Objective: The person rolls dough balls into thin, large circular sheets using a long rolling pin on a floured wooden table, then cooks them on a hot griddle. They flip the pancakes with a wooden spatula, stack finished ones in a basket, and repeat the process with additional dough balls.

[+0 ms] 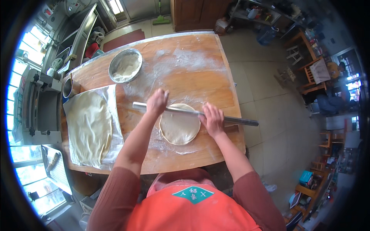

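Note:
A round, flat sheet of dough lies on the floured wooden table in front of me. Across its far part runs a long, slim rolling pin, greyish, its right end reaching past the table's edge. My left hand is closed around the pin at the left rim of the dough. On the right rim, my right hand rests on the pin with its fingers partly spread; whether it grips the pin is unclear. Larger, wrinkled dough sheets lie on plastic film at the left.
A metal bowl of flour stands at the table's far left. Near the left edge is a metal pot with a handle in it. Beside the table stands a dough-rolling machine; below it, a perforated tray leans by the window.

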Tool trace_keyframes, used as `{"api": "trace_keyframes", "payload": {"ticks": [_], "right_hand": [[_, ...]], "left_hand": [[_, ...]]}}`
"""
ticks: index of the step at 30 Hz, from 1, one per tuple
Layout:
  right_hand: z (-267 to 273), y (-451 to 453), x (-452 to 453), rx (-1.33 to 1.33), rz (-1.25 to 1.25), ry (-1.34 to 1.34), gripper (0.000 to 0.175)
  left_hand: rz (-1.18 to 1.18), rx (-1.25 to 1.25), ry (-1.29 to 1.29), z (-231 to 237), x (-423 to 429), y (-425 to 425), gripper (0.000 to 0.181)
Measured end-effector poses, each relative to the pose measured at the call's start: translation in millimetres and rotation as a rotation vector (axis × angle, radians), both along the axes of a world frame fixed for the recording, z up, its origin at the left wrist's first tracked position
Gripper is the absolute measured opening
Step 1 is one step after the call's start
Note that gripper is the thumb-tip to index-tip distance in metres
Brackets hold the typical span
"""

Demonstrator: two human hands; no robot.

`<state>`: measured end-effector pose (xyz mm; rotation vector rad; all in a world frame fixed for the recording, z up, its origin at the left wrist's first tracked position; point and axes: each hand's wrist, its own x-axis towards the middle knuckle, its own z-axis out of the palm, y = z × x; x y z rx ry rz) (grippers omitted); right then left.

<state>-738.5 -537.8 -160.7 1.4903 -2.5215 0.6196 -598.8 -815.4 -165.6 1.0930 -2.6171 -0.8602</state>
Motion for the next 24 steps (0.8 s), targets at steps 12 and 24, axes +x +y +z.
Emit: {"api": "trace_keyframes", "payload": {"ticks": [12, 24], "right_hand": [[25, 101, 95, 0.058, -0.036, 0.022, 0.039], [19, 71, 13, 0.024, 0.184, -0.046, 0.040]], "left_hand": [[-0.143, -0.394, -0.033, 22, 158, 135, 0.068], [0.060, 0.090, -0.106, -4, 80, 57, 0.041]]}}
